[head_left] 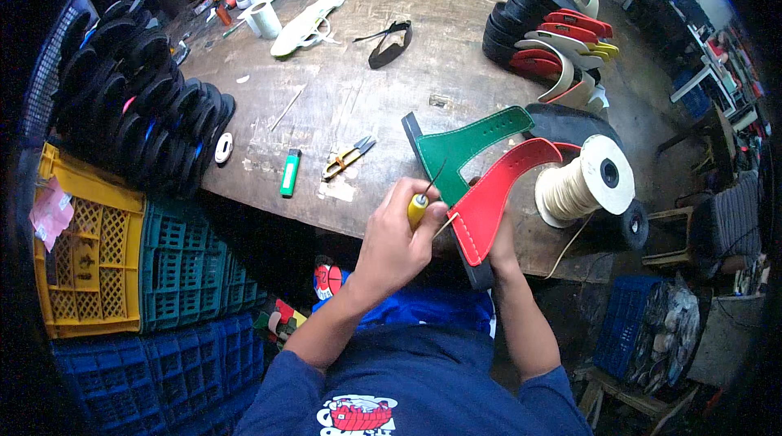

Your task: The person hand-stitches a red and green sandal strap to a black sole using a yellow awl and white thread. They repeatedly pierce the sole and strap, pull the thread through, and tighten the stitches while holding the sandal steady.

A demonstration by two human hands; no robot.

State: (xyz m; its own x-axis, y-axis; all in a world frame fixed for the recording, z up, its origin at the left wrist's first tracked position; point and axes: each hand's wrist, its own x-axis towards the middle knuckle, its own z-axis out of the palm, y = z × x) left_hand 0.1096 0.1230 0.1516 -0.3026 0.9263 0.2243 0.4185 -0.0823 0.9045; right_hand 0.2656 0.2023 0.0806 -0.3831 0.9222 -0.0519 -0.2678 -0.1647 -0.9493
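Note:
My left hand point(393, 232) is closed around the yellow handle of an awl point(417, 210), its thin metal tip pointing up and away. A pale thread runs from near my left fingertips to the edge of a red sandal strap point(494, 212), which has a row of light stitches and sits on a black sole point(479, 275). Wrapped behind that red sandal, my right hand point(506, 242) grips it; most of its fingers are hidden. Just beyond lies a green sandal strap point(476, 144) with a dark sole, resting on the table. At right stands a spool of cream thread point(562, 189).
Thread snips point(349, 157), a green lighter point(290, 173) and a white oval object point(223, 148) lie on the worn wooden table point(269, 127). Black soles point(122, 102) are piled at left above plastic crates point(183, 269). Stacked sandals point(554, 45) stand far right, white shoes point(309, 25) far left.

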